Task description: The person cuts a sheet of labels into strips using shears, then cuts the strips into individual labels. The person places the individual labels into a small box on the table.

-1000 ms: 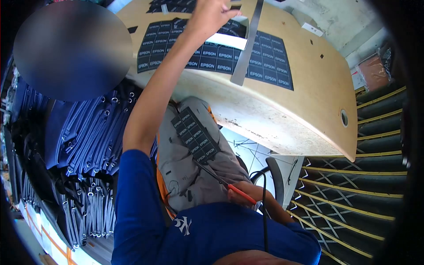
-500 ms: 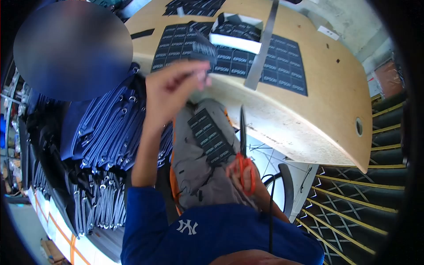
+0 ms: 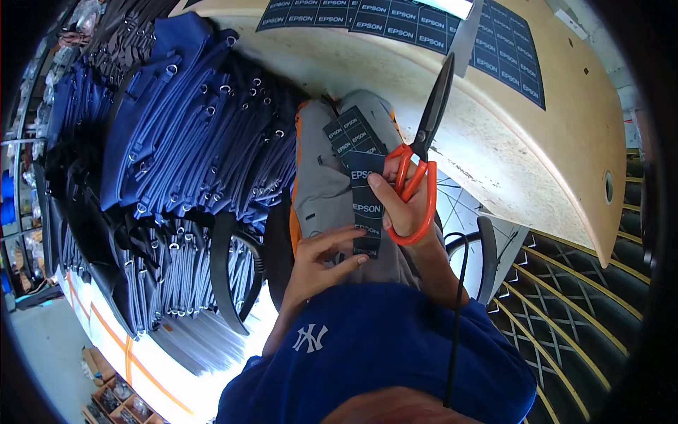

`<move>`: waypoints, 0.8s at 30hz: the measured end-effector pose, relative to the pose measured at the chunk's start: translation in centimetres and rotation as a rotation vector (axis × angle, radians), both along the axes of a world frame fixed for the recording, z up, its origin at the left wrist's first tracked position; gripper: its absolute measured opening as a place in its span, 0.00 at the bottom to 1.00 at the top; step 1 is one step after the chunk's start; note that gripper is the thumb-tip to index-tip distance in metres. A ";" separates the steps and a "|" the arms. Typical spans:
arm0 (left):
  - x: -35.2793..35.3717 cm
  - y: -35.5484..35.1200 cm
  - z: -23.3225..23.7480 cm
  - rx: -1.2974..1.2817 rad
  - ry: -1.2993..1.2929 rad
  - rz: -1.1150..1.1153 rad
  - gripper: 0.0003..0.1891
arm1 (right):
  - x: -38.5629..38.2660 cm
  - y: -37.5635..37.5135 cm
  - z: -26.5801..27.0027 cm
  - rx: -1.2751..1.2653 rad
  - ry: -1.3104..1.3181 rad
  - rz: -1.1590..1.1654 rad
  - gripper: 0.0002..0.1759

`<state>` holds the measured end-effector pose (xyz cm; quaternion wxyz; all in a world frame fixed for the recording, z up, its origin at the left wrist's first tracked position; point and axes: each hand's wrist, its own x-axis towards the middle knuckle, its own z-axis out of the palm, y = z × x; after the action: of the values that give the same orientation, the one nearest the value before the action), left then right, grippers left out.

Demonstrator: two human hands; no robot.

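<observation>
My right hand holds scissors with red handles, their dark blades pointing up and looking closed. Its thumb also pins a strip of black EPSON labels that hangs down over my lap. My left hand is at the strip's lower end, thumb and index finger apart, both fingertips overlapping its left edge. Behind the strip, a piece of black EPSON label sheet lies on my grey-trousered lap.
Larger EPSON label sheets lie on the wooden table, with a metal ruler over them. Stacked blue straps with metal rings stand to my left. A folding gate is at right.
My left hand has come down from the table edge to my lap with the label strip. The right hand with the scissors has moved up and now pins the strip too. The view has shifted.
</observation>
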<state>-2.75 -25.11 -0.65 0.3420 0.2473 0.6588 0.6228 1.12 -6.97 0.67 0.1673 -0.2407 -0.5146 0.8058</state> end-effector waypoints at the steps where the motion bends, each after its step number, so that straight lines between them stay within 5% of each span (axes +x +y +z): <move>1: -0.5 -0.1 -0.2 0.040 0.118 -0.072 0.21 | 0.1 -0.1 -0.1 0.025 -0.016 0.031 0.11; 5: -2.6 1.6 0.1 0.337 0.067 0.063 0.24 | 0.3 -0.2 0.5 0.103 -0.026 0.079 0.09; 9: -3.4 3.5 1.6 0.087 0.330 0.021 0.20 | 0.6 -0.3 0.1 0.251 0.030 0.071 0.08; 13: -3.1 4.5 2.2 0.104 0.235 0.051 0.22 | 1.3 0.2 0.6 0.183 -0.030 0.115 0.08; 16: -3.6 4.0 1.8 0.108 0.189 0.050 0.26 | 2.0 0.9 0.1 0.054 -0.063 0.172 0.13; 19: -4.2 3.7 2.1 0.165 0.027 0.075 0.30 | 3.3 2.1 -0.8 0.075 0.120 0.326 0.31; 24: -5.7 2.7 2.9 0.101 -0.038 0.040 0.33 | 6.6 2.9 -2.6 0.092 0.084 0.482 0.38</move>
<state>-8.40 -22.42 2.22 0.3290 0.2390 0.6247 0.6667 7.73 -4.02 -1.95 0.0021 -0.0695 -0.5859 0.8074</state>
